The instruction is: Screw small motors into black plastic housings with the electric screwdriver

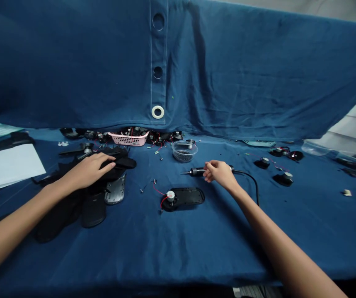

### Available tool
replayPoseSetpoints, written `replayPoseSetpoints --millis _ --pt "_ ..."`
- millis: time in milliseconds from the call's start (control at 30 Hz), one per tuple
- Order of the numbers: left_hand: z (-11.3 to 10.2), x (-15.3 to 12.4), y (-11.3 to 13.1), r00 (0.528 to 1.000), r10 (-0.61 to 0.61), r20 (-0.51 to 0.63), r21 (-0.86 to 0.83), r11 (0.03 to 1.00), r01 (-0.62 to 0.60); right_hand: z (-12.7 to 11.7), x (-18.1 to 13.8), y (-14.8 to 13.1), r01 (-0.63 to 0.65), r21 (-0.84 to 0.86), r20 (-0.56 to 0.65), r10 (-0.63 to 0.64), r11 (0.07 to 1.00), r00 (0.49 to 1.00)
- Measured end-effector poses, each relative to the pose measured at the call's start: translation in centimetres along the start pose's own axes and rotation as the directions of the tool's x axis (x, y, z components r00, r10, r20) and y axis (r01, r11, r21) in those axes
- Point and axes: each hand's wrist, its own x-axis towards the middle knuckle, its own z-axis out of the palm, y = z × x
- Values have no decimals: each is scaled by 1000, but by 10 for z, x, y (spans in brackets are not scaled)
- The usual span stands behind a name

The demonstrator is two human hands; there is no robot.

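My left hand [95, 167] lies with its fingers stretched out over a heap of black plastic casings [93, 207] on the left of the table. A casing with a grey inner side [115, 191] sticks out at the heap's right edge. My right hand [217, 173] is curled around the black electric screwdriver [197, 171], whose bit points left; its cord [254, 182] trails off to the right. In front of the hands, one black casing [188, 196] lies flat, with a small silver motor [170, 195] and red wires at its left end.
A clear bowl of small dark screws [184, 152] stands behind the screwdriver. Further back is a pink basket [129, 139] among wired parts. White paper [10, 166] lies at the left. Black motor parts [283, 179] sit at the right. A blue cloth [243, 74] hangs across the back.
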Motion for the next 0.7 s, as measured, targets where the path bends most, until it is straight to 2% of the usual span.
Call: replayPoseSetpoints --millis 133,333,567,633,700 --pt "4 0 3 998 -31 58 -40 999 33 3 4 4 19 6 14 -19 1000 1000" --pt "7 7 19 994 36 99 20 999 -38 5 3 10 24 23 3 -24 999 1000" --pt "17 20 16 983 103 148 63 991 -114 8 -1 13 -5 41 65 3 999 998" --pt "17 18 17 986 113 125 58 991 -121 7 -1 11 -8 40 68 5 999 998" --pt "12 13 18 987 154 48 62 986 -157 7 -2 9 -10 38 62 8 999 998"
